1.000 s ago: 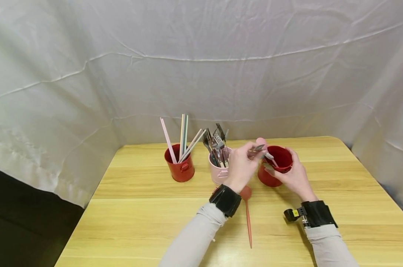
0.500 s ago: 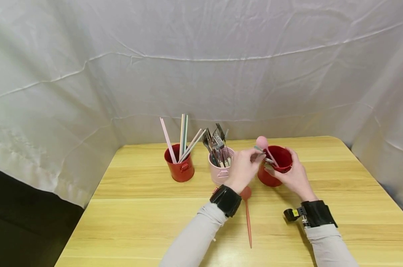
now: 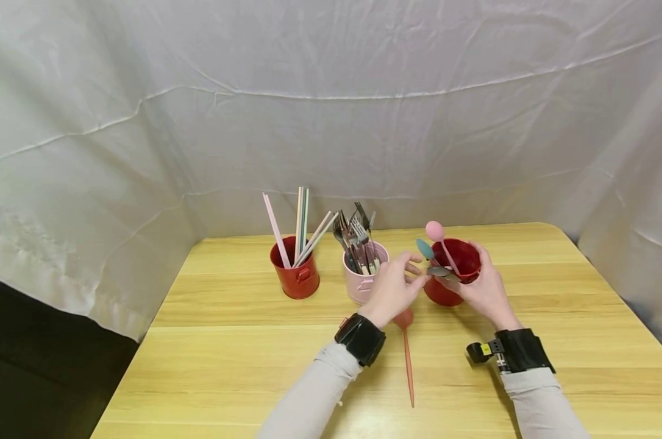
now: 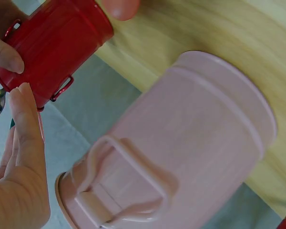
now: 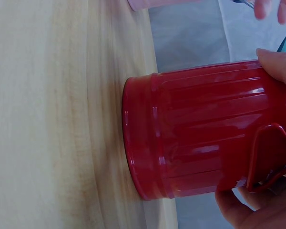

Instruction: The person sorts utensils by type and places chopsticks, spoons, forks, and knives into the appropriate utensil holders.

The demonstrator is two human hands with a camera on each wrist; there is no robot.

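Note:
My right hand [image 3: 487, 292] grips the red cup [image 3: 441, 294] at the right by its rim, thumb toward the left. Out of that cup lean a pink spoon [image 3: 434, 231], a teal spoon [image 3: 425, 249] and a silver spoon [image 3: 439, 271], bowls outward. At the cup's left side is my left hand [image 3: 391, 291], its fingertips right by the silver spoon and thumb apart from the fingers. The left wrist view shows the left fingers [image 4: 26, 119] extended beside the red cup's rim. The right wrist view shows the cup standing on the table.
Left of the hands stands a pink cup [image 3: 357, 286] full of forks [image 3: 359, 228]. Further left, another red cup [image 3: 298, 283] holds several chopsticks [image 3: 301, 213]. A coral-red spoon [image 3: 408, 353] lies on the wooden table [image 3: 227, 366] between my forearms. A pale curtain [image 3: 331, 140] hangs behind.
My left hand has let go of the spoons and drawn back slightly left and down. The teal and silver spoon bowls now fan out over the cup's left rim. The right hand keeps its grip.

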